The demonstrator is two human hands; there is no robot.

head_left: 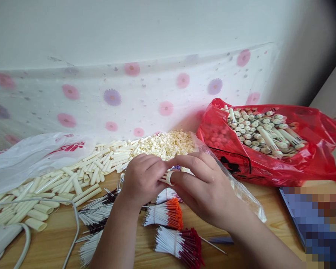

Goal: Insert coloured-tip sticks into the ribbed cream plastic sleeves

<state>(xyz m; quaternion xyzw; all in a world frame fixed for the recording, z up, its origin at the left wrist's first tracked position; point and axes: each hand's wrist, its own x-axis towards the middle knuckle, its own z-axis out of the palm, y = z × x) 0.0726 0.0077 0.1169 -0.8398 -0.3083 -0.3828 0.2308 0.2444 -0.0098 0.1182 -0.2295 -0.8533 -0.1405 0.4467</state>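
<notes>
Both hands meet above the table's middle around a short cream slotted tube, partly hidden by fingers. My left hand is closed on its left end. From the right, my right hand pinches it between thumb and fingers. A bit of purple shows behind the tube between the hands; I cannot make out what it is. Below the hands lie rubber-banded white sticks with orange tips and another bundle with dark red tips. Black and white sticks lie left of my left forearm.
Cream tubes spread across the left, beside a heap of small slotted caps. A red plastic bag holds many assembled tubes at right. White cable crosses the left front. A loose stick lies near my right forearm.
</notes>
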